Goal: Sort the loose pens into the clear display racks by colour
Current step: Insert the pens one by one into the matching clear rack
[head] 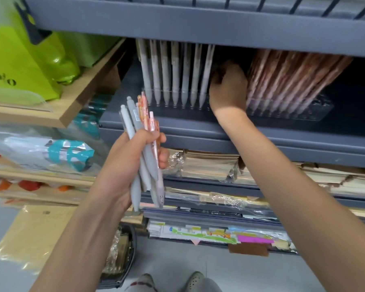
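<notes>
My left hand (133, 163) grips a bundle of loose pens (144, 157), grey ones mixed with pink and orange ones, tips pointing down. My right hand (228, 87) reaches into the grey shelf between two clear racks; its fingers curl into the dark gap and what they hold is hidden. The left clear rack (173, 102) holds a row of upright grey pens (175, 74). The right clear rack (293, 110) is packed with leaning pink pens (289, 76).
The grey shelf edge (198, 127) runs below the racks, a higher shelf overhangs them. Lime green bags (23, 60) sit on a wooden shelf at left. Stacked notebooks (209, 165) fill the shelves below. A black basket (122, 256) stands on the floor by my shoes.
</notes>
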Motion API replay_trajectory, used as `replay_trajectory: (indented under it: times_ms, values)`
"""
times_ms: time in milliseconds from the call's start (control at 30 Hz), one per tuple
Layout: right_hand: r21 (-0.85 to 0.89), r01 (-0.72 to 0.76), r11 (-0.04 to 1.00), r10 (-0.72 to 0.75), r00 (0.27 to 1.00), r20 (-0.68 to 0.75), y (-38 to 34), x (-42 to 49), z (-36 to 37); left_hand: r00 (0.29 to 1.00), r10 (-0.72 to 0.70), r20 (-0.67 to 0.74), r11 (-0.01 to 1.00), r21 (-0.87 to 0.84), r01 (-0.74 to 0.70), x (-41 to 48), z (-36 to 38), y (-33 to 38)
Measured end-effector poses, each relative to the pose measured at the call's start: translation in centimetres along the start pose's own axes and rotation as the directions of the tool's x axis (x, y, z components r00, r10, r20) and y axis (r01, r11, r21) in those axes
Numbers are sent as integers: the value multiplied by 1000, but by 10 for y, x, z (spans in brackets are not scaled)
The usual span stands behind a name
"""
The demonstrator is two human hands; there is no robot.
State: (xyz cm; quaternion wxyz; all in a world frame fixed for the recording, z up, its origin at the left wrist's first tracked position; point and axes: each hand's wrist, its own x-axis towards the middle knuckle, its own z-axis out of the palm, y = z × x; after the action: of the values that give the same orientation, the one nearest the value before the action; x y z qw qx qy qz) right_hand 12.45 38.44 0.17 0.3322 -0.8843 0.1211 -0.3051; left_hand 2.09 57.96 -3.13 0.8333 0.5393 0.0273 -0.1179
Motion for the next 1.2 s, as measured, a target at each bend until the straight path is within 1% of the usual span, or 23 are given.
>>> replay_trajectory:
  times_ms: [100,267,567,767,933,1067,1200]
  values:
    - [45,-5,999,5,1000,-8,3,0,1,1000,3,-14,1000,-13,-4,-1,5,-10]
    - [117,-42,992,38,999,33,7,3,2,999,11,-35,999,-32,-12,-1,15,-19]
    - [154,-33,988,23,997,67,11,5,4,1000,14,-6,996,-87,-15,-1,22,-19]
    - [167,-18,986,8,998,64,11,4,4,997,46,-60,996,-69,-50,-7,23,-24]
    - [184,-24,983,14,998,57,11,5,5,992,30,-121,997,-62,-37,-14,21,-28]
    - [198,-40,979,27,997,70,11,4,4,986,45,-162,997,-51,-54,-18,23,-31]
    - [191,-45,980,29,996,85,11,5,4,983,39,-177,998,-48,-48,-22,26,-32]
